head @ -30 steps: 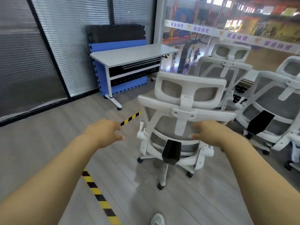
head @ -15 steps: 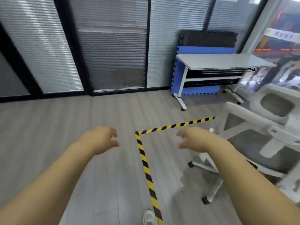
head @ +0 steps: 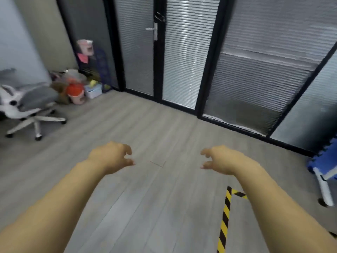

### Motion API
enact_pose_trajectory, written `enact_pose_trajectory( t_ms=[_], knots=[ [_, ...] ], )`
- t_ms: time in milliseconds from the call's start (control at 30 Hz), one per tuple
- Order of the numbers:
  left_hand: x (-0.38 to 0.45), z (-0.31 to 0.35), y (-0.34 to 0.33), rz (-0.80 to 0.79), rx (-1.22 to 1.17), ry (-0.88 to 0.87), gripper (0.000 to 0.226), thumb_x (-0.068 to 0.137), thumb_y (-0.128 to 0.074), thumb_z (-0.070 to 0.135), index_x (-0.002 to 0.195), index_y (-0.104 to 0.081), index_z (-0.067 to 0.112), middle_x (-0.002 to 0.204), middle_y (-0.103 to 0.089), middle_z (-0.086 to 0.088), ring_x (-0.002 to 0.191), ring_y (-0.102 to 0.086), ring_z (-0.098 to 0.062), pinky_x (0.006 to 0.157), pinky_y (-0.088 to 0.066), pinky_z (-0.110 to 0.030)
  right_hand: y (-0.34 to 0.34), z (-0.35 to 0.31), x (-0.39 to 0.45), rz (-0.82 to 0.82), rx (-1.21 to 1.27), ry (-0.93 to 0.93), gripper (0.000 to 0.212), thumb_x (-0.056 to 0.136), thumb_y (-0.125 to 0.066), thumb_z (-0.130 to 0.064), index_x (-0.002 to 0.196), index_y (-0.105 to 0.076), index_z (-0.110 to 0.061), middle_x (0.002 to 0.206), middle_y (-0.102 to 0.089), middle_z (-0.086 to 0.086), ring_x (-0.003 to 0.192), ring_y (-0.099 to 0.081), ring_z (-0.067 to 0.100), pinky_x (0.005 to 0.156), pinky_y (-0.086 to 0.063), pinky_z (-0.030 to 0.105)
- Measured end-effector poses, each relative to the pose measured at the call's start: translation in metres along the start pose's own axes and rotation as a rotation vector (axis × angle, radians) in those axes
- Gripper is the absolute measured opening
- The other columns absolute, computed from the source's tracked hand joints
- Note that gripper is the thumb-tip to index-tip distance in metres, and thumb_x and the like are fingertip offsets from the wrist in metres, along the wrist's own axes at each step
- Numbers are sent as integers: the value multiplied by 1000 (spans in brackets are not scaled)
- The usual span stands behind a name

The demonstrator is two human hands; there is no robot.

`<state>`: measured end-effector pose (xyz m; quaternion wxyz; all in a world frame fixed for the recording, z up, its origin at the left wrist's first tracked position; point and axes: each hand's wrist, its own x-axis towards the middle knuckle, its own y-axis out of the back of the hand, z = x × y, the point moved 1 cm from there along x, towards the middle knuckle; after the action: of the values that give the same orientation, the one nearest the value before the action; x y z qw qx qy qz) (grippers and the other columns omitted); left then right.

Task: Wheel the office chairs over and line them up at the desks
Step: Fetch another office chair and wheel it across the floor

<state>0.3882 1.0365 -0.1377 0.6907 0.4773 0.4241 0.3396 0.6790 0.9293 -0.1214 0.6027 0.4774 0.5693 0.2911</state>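
A white office chair [head: 31, 105] with a grey seat stands at the far left on its wheeled base, well away from both hands. My left hand [head: 111, 156] and my right hand [head: 222, 159] are stretched out in front of me over bare floor, fingers loosely curled and holding nothing. At the right edge only a white desk leg [head: 323, 187] with a caster shows, in front of blue foam mats [head: 326, 161]. The desk top is out of view.
A pile of clutter with an orange bucket [head: 75, 92] sits in the left corner beside the chair. A glass wall with blinds and a door [head: 140, 46] runs across the back. Yellow-black floor tape [head: 225, 218] runs at lower right.
The view has swung left: the chairs by the window and the desk top have left the frame, and a different chair appears at far left. Both hands stay out in front, holding nothing.
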Motion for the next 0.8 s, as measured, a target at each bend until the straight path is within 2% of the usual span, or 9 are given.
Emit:
enact_pose_trajectory(
  t_ms=[100,400,567,800],
  knots=[
    [4,-49,17,40,-55,127,48,81,-57,59,121,-53,34,125,-56,7,111,-53,-17,89,-45,-33,24,-47,54,-19,-48,135,60,87,-56,-49,140,-35,-29,140,-45,1,126,-43,24,100,-37,37],
    [-9,-214,47,103,-128,432,46,82,-58,57,121,-54,33,125,-56,8,111,-53,-17,87,-46,-33,60,-238,175,-50,-119,447,60,88,-56,-46,141,-34,-27,141,-46,-2,125,-44,21,99,-37,34],
    [-9,-325,71,130,-98,516,47,83,-56,57,122,-53,33,125,-57,8,111,-54,-17,88,-47,-33,70,-364,223,-11,-135,553,60,87,-58,-47,139,-37,-28,139,-48,-4,123,-47,20,99,-41,35],
    [-4,-461,113,134,-87,610,46,82,-57,57,121,-55,31,123,-58,6,110,-53,-18,92,-46,-37,80,-516,268,-27,-161,670,58,88,-57,-45,139,-38,-27,138,-48,-5,124,-45,18,98,-38,33]
  ],
)
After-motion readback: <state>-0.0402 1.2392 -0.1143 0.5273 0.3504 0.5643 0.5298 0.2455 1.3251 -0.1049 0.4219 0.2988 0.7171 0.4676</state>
